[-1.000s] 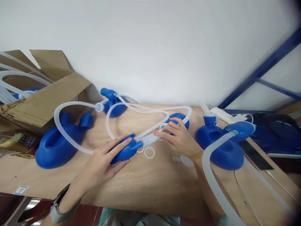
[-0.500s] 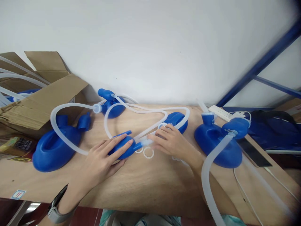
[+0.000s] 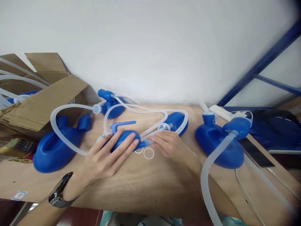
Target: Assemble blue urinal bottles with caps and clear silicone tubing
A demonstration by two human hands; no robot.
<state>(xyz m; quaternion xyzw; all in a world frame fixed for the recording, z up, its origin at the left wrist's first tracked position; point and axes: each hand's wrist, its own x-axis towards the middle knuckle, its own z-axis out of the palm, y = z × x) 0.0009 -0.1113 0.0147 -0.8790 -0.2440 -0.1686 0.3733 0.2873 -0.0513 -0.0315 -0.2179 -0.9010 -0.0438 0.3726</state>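
My left hand [image 3: 110, 155] grips a small blue bulb-shaped vessel [image 3: 125, 138] with a flat blue handle on top, fingers wrapped over its body. My right hand [image 3: 170, 145] pinches the clear tube end [image 3: 148, 142] at the vessel's blue spout, fingers pressed together. Two clear rings [image 3: 149, 153] lie on the wooden table [image 3: 150, 185] just below the spout. A long clear tube [image 3: 131, 110] loops behind both hands.
A large blue vessel [image 3: 53, 147] lies at the left and another [image 3: 221, 142] at the right with a ribbed hose [image 3: 207, 182]. Two more blue vessels [image 3: 113, 105] sit behind. A cardboard box [image 3: 35, 94] stands far left; a power strip [image 3: 222, 113] and phone [image 3: 252, 152] lie right.
My left hand has turned the small blue vessel so its flat handle now stands up on top. My right hand has slid left along the tube to the spout.
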